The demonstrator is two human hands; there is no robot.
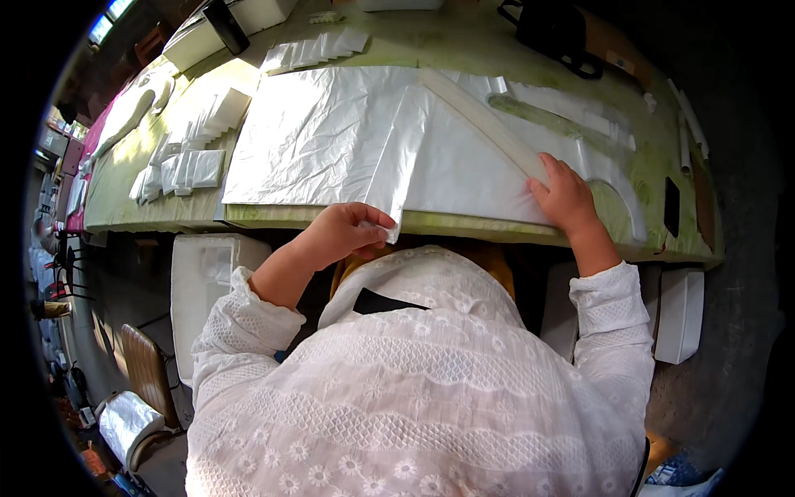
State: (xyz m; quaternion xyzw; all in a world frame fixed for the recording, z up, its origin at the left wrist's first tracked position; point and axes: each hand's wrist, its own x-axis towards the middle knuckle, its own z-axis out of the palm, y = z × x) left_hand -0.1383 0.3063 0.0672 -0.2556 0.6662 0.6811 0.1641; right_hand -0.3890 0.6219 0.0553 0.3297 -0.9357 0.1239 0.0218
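A wide sheet of thin, crinkled clear plastic (298, 132) lies flat on the table in front of me. Near the table's front edge my left hand (344, 232) is closed, pinching the near end of a narrow folded strip of plastic film (406, 149). That strip runs away from me over the sheet. My right hand (565, 192) has its fingers wrapped round the near end of a long, pale flat stick (480, 124). The stick slants across the sheet, its far end close to the far end of the strip.
Folded plastic packets (203, 170) sit in overlapping stacks at the left; another row of packets (315, 51) lies at the back. A black phone (672, 207) is at the right, a black bag (551, 33) at the far right. Below the table edge stands a white foam box (186, 286).
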